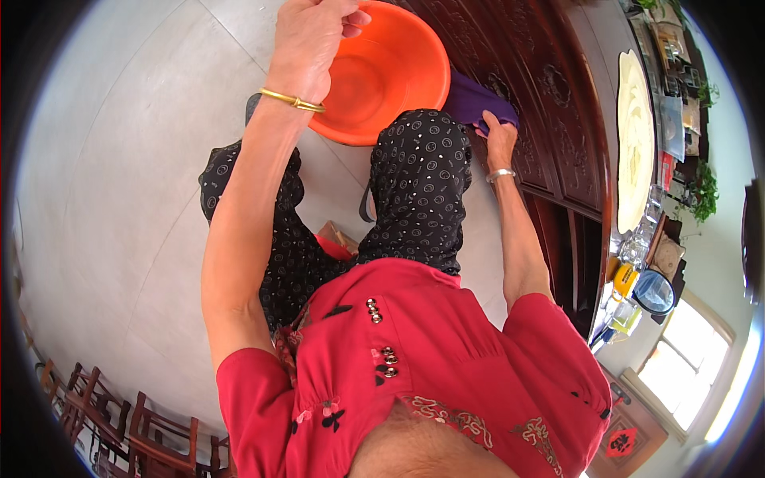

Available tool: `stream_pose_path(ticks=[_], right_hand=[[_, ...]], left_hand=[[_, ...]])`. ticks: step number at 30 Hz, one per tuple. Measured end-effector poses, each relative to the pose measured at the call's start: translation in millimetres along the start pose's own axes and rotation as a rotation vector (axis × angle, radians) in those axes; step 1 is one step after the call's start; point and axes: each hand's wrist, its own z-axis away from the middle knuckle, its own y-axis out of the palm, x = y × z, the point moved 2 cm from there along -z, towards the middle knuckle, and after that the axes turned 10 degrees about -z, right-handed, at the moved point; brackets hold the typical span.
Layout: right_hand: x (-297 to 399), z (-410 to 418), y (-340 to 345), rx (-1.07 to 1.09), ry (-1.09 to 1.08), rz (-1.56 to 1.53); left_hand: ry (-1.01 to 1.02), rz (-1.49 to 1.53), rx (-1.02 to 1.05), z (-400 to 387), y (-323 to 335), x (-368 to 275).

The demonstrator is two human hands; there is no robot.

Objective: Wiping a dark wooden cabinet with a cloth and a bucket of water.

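My right hand (501, 137), with a silver bangle at the wrist, grips a purple cloth (478, 103). The cloth lies against the carved front of a dark wooden cabinet (532, 77). Beyond my knees an orange plastic basin (388, 66) rests on the floor, and its visible inside looks bare. Over the basin's left side is my left hand (314, 39), wearing a gold bangle, with its fingers curled. The picture's top edge cuts that hand off, so whether it holds anything is hidden.
To the right, the cabinet top carries a cream oval mat (635, 143), clear glasses (639, 233) and a yellow object (626, 281). Green plants (705, 191) stand behind. Wooden chairs (161, 433) are at lower left on the pale tiled floor (131, 197).
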Motion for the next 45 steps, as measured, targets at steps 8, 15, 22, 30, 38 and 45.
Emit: stream_pose_path(ticks=[8, 15, 22, 30, 38, 45], right_hand=[[20.3, -12.0, 20.6, 0.087, -0.048, 0.427], [26.7, -25.5, 37.1, 0.083, -0.13, 0.141], [87.5, -8.2, 54.4, 0.129, -0.69, 0.4], [118.1, -6.4, 71.4, 0.234, -0.232, 0.932], [81.4, -1.3, 12.0, 0.039, -0.441, 1.118], [47.2, 52.0, -91.0, -0.15, -0.202, 1.07]], left_hand=[[0.004, -0.041, 0.047, -2.0, 0.9, -0.6], [-0.018, -0.07, 0.041, -3.8, 5.4, -2.5], [-0.07, -0.122, 0.024, -6.9, 6.7, -0.9], [-0.013, -0.183, 0.046, -15.7, -6.3, 13.8], [-0.054, -0.197, 0.029, -19.9, -7.0, 14.6], [-0.058, -0.217, 0.002, -21.0, -13.3, 14.4]])
